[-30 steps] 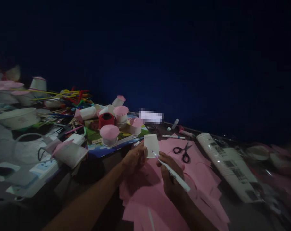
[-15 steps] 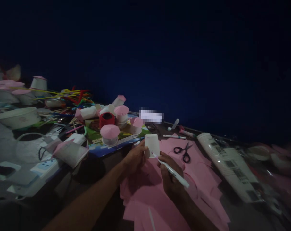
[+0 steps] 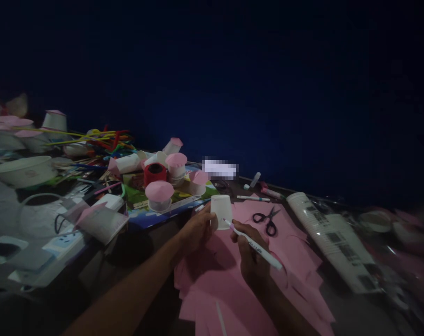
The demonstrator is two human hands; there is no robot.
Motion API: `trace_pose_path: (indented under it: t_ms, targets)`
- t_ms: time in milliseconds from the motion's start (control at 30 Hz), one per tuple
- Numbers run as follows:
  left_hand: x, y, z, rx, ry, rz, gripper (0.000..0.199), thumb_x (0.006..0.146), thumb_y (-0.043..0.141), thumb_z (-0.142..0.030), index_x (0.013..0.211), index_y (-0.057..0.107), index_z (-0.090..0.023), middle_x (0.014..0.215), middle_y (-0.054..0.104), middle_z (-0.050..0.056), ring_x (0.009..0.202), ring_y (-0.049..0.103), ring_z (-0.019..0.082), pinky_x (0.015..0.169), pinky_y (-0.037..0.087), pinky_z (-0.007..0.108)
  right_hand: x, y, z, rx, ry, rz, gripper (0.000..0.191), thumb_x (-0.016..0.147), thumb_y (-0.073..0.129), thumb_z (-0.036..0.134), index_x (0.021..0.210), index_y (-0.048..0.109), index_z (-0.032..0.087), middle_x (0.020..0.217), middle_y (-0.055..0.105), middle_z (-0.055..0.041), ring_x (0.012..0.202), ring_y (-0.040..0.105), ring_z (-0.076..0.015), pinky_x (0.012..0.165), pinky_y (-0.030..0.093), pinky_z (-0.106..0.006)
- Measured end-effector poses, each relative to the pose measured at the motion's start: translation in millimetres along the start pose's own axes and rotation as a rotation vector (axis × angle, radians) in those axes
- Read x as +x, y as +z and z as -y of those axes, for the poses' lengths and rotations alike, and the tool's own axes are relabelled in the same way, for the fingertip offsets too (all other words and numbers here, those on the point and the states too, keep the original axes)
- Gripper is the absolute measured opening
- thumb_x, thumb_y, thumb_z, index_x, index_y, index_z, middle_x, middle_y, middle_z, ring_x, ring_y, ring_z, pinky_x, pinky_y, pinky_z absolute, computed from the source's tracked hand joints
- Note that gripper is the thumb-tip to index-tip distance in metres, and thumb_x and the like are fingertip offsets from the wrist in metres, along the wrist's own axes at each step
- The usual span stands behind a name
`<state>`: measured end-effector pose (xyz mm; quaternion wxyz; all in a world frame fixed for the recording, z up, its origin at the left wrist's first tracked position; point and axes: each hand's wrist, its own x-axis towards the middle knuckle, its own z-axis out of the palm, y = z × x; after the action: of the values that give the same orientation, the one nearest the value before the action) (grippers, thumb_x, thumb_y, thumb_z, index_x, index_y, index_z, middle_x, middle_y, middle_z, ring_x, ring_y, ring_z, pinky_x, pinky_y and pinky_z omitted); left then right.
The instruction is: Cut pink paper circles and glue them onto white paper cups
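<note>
A small white paper cup (image 3: 220, 206) is upside down in my left hand (image 3: 197, 230), whose fingers grip it from the left side. My right hand (image 3: 250, 249) is closed around a white marker pen (image 3: 260, 251). The marker's purple tip is at the cup's lower front wall; whether it touches cannot be told for sure. Beneath both hands lie pink paper sheets (image 3: 222, 291). Black-handled scissors (image 3: 267, 219) rest on the paper to the right of the cup.
Paper cups with pink paper tops, one of them (image 3: 159, 191), stand on the left around a red tape roll (image 3: 155, 174). A white power strip (image 3: 54, 256) lies at the left. Wrapped stacked cups (image 3: 324, 238) lie right, and another marker (image 3: 253, 198) lies behind the paper.
My right hand and the marker have shifted slightly right, and the marker tip has moved up and right along the cup. My left hand and the cup have stayed almost still.
</note>
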<state>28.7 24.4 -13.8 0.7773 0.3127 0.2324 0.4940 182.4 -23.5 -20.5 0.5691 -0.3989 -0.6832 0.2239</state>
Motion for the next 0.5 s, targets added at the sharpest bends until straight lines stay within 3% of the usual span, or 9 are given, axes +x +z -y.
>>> trace_pose_path:
  t_ms: [100,500]
  targets:
    - [-0.1,2.5,-0.5,-0.017,0.013,0.022,0.040,0.071,0.058,-0.020,0.110,0.054,-0.019,0.074,0.059,0.001,0.061,0.056,0.010,0.052,0.041,0.018,-0.6,0.9,-1.3,-0.022,-0.009,-0.002,0.023,0.085,0.045,0.017,0.104,0.057,0.020,0.095,0.061,-0.0070,0.082,0.060,-0.0169,0.075,0.051,-0.035]
    - [2.7,-3.7,0.2,-0.030,0.025,0.050,0.034,0.075,0.055,-0.017,0.109,0.056,-0.018,0.086,0.062,0.003,0.071,0.056,0.011,0.060,0.041,0.019,8.1,-4.8,5.4,-0.006,0.065,-0.027,0.019,0.087,0.042,0.017,0.101,0.054,0.020,0.080,0.058,-0.0019,0.070,0.056,-0.0124,0.064,0.048,-0.026]
